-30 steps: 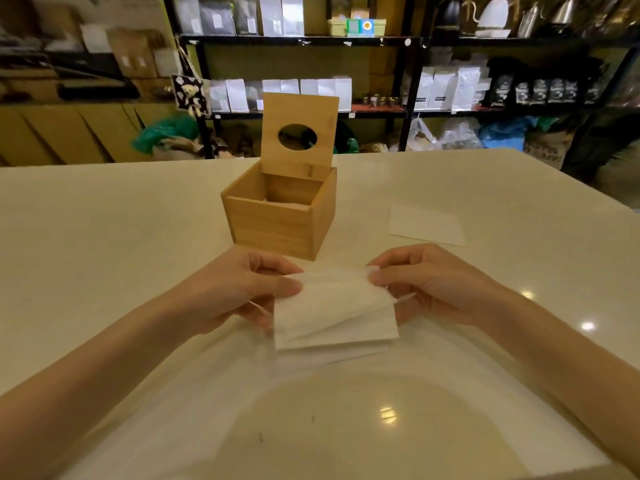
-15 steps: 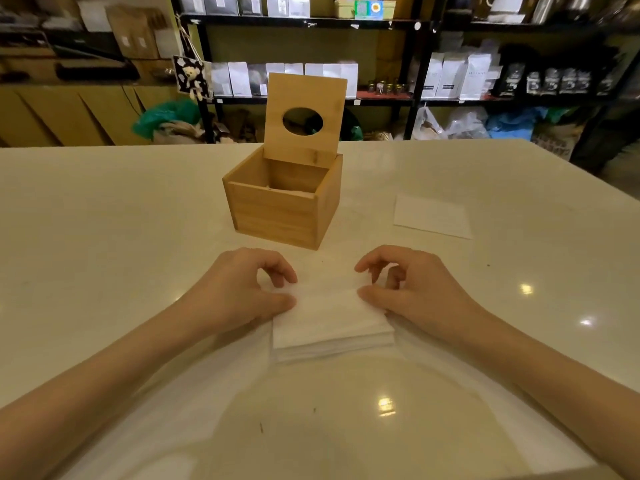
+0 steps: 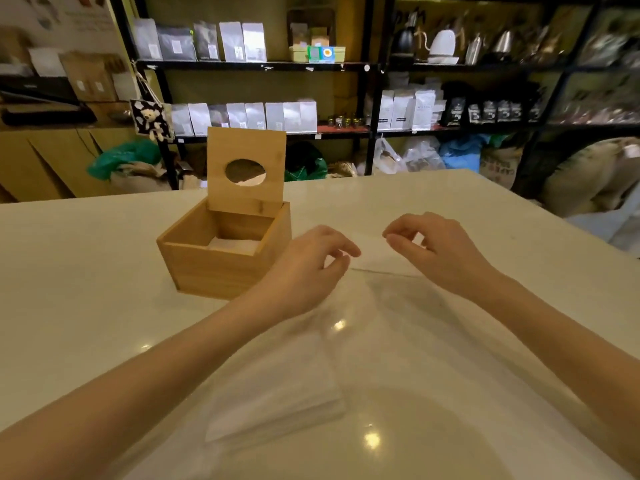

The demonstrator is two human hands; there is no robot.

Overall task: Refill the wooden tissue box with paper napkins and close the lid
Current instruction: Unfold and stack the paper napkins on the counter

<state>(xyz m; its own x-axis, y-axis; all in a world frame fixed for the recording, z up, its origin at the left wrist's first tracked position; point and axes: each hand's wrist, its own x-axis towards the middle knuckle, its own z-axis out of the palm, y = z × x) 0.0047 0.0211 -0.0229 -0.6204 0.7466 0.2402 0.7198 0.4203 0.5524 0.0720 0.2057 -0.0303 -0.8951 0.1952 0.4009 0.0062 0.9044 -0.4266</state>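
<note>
The wooden tissue box (image 3: 214,268) stands on the white table, its lid (image 3: 246,169) with an oval hole raised upright at the back. White napkins (image 3: 235,244) lie inside it. A stack of napkins (image 3: 273,400) rests on the table near me, between my forearms. A single flat napkin (image 3: 377,254) lies to the right of the box. My left hand (image 3: 308,268) and my right hand (image 3: 440,251) hover at either side of that single napkin, fingers curled and apart, holding nothing.
The white table (image 3: 86,289) stretches wide to left and right. Behind it stand black shelves (image 3: 263,65) with white pouches, kettles and jars. Green and blue bags and sacks lie on the floor past the far edge.
Both hands have let go of the napkin stack, which stays near me, and moved forward and right to the single napkin beside the box. The view has shifted so the box sits further left.
</note>
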